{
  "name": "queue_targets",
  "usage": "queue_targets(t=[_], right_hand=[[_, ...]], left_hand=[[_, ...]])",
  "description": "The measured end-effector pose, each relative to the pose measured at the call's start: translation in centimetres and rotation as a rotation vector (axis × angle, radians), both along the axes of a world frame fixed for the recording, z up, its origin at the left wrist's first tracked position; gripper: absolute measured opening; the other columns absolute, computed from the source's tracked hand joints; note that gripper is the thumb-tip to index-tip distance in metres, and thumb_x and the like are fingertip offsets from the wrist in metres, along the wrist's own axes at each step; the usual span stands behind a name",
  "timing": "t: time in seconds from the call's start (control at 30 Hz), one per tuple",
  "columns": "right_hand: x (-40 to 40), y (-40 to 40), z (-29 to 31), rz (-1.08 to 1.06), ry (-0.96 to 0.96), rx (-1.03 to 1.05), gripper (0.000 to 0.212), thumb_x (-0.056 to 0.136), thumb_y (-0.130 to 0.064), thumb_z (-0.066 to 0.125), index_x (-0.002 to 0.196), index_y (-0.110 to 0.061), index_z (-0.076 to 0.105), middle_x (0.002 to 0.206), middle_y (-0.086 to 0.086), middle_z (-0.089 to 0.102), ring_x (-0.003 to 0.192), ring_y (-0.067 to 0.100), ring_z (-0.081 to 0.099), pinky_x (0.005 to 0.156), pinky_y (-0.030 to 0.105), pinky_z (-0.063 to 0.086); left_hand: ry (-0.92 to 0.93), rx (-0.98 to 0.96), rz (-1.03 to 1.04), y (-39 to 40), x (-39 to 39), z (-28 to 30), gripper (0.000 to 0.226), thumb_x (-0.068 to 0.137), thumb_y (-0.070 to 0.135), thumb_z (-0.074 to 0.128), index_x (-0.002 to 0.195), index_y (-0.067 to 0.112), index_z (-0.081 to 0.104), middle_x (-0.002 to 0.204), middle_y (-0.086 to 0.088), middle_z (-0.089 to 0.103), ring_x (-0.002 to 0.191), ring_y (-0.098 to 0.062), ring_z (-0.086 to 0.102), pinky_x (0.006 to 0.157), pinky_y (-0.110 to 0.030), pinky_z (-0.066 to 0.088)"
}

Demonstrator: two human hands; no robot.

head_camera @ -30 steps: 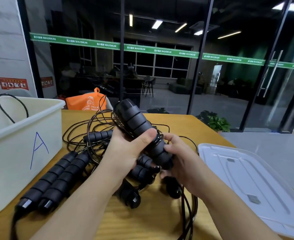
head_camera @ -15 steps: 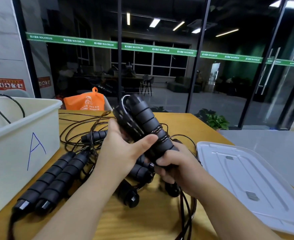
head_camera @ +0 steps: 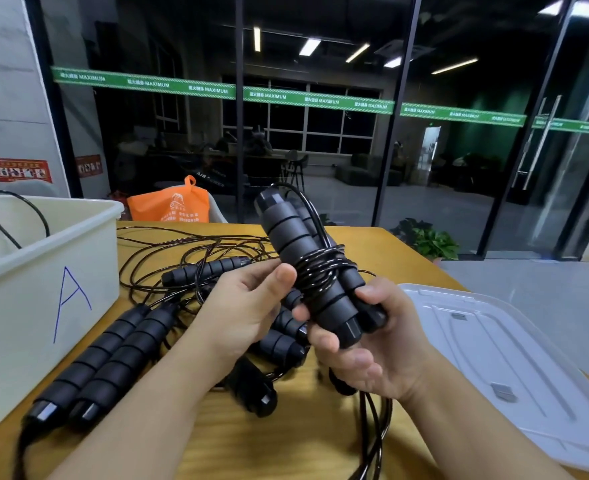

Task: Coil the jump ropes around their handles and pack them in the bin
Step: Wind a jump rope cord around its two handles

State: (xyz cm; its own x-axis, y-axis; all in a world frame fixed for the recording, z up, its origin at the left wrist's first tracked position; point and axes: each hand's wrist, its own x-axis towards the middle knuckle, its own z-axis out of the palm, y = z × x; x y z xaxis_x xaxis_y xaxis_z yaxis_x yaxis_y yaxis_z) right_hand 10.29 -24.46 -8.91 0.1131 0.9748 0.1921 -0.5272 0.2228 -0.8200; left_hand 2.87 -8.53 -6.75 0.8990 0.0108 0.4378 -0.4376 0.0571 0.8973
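Observation:
Two black foam handles with a thin black rope wound round their middle form a coiled jump rope (head_camera: 307,258), held up over the wooden table (head_camera: 286,445). My right hand (head_camera: 366,344) grips the lower ends of those handles. My left hand (head_camera: 248,306) has its thumb against the wound cord; its fingers lie hidden behind. Under my hands lie several more black handles and loose ropes (head_camera: 189,254). A pair of handles (head_camera: 102,362) lies side by side beside the white bin (head_camera: 47,271) marked "A" at the left. A black rope loop sticks up out of the bin.
The bin's clear white lid (head_camera: 501,358) lies flat at the right on the table. An orange bag (head_camera: 172,206) sits behind the table's far edge. A potted plant (head_camera: 424,240) and glass walls stand beyond. Rope strands trail off the table's near edge.
The handle bundle has risen and tipped more upright. My right hand has shifted down to grip the handle ends, and my left hand has slid off the handles to the wound cord.

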Motion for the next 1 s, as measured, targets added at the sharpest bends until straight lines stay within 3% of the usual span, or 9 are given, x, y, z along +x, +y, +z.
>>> queue_targets(t=[0.07,0.2,0.27,0.37,0.53,0.6,0.73,0.9,1.0], right_hand=[[0.2,-0.1,0.1,-0.021,0.004,-0.01,0.052,0.086,-0.036,0.055,0.122,0.002,0.057,0.09,0.009,0.066,0.062,0.01,0.062,0.046,0.014,0.045],[0.1,-0.5,0.3,-0.152,0.043,-0.085,0.058,0.077,-0.044,0.069,0.112,0.003,0.066,0.083,0.008,0.067,0.053,0.01,0.058,0.041,0.015,0.046],[-0.7,-0.3,1.1,-0.317,0.042,-0.16,0.056,0.07,-0.047,0.077,0.102,-0.002,0.072,0.08,0.009,0.067,0.046,0.01,0.056,0.036,0.015,0.043],[-1.4,0.1,1.9,-0.719,-0.013,-0.277,0.041,0.08,-0.047,0.063,0.099,-0.011,0.07,0.075,0.011,0.067,0.04,0.015,0.055,0.032,0.016,0.042],[-1.0,0.7,0.9,-1.205,-0.626,-0.399,0.014,0.099,-0.034,0.048,0.111,-0.027,0.05,0.096,0.006,0.067,0.065,0.023,0.07,0.054,0.035,0.058],[-1.3,0.8,0.7,-1.14,-0.702,-0.391,0.02,0.096,-0.035,0.054,0.115,-0.034,0.049,0.104,0.001,0.064,0.079,0.019,0.07,0.066,0.038,0.059],[-1.3,1.1,-0.4,-1.092,-1.041,-0.465,0.054,0.075,-0.032,0.07,0.115,-0.052,0.04,0.116,-0.015,0.057,0.103,0.0,0.059,0.085,0.022,0.05],[-1.1,1.1,-0.4,-1.23,-0.85,-0.478,0.039,0.057,-0.024,0.056,0.096,-0.029,0.056,0.071,-0.013,0.061,0.06,0.007,0.055,0.054,0.02,0.039],[-1.2,0.6,-0.1,-1.052,-0.553,-0.332,0.037,0.046,-0.017,0.057,0.08,-0.006,0.046,0.063,0.011,0.042,0.041,0.013,0.032,0.042,0.017,0.022]], left_hand=[[0.036,0.012,-0.016,-0.4,-0.2,0.2,0.032,0.078,0.028,0.045,0.082,0.0,0.057,0.034,0.004,0.045,0.027,0.003,0.041,0.032,-0.006,0.031],[0.058,0.003,0.121,-0.9,-0.1,0.0,0.038,0.083,0.033,0.048,0.069,-0.001,0.055,0.031,0.005,0.043,0.025,0.0,0.039,0.03,-0.009,0.029],[0.081,-0.018,0.212,-0.9,0.0,0.1,0.039,0.079,0.038,0.05,0.063,0.003,0.059,0.032,0.004,0.045,0.025,-0.002,0.04,0.03,-0.011,0.03],[0.02,0.057,0.346,-0.5,0.4,-0.3,0.031,0.072,0.05,0.056,0.059,0.027,0.072,0.038,0.008,0.044,0.032,-0.003,0.038,0.038,-0.015,0.033],[-0.069,0.258,0.532,-0.7,0.7,-0.7,0.014,0.08,0.035,0.069,0.075,0.047,0.065,0.073,0.03,0.068,0.076,0.013,0.061,0.062,0.002,0.038],[-0.071,0.27,0.57,-0.9,0.6,-0.9,0.016,0.081,0.034,0.07,0.075,0.048,0.064,0.078,0.036,0.065,0.081,0.017,0.058,0.064,0.004,0.037],[-0.109,0.293,0.588,-1.0,0.8,-1.2,0.021,0.079,0.031,0.073,0.072,0.048,0.063,0.075,0.036,0.065,0.081,0.017,0.058,0.065,0.002,0.038],[-0.144,0.344,0.566,-1.2,0.7,-1.2,0.016,0.072,0.035,0.076,0.079,0.044,0.065,0.08,0.021,0.068,0.084,0.011,0.06,0.072,-0.003,0.042],[-0.128,0.187,0.547,-0.6,0.8,-0.9,0.025,0.064,0.038,0.075,0.083,0.029,0.061,0.079,0.018,0.068,0.072,0.007,0.062,0.065,-0.006,0.045]])
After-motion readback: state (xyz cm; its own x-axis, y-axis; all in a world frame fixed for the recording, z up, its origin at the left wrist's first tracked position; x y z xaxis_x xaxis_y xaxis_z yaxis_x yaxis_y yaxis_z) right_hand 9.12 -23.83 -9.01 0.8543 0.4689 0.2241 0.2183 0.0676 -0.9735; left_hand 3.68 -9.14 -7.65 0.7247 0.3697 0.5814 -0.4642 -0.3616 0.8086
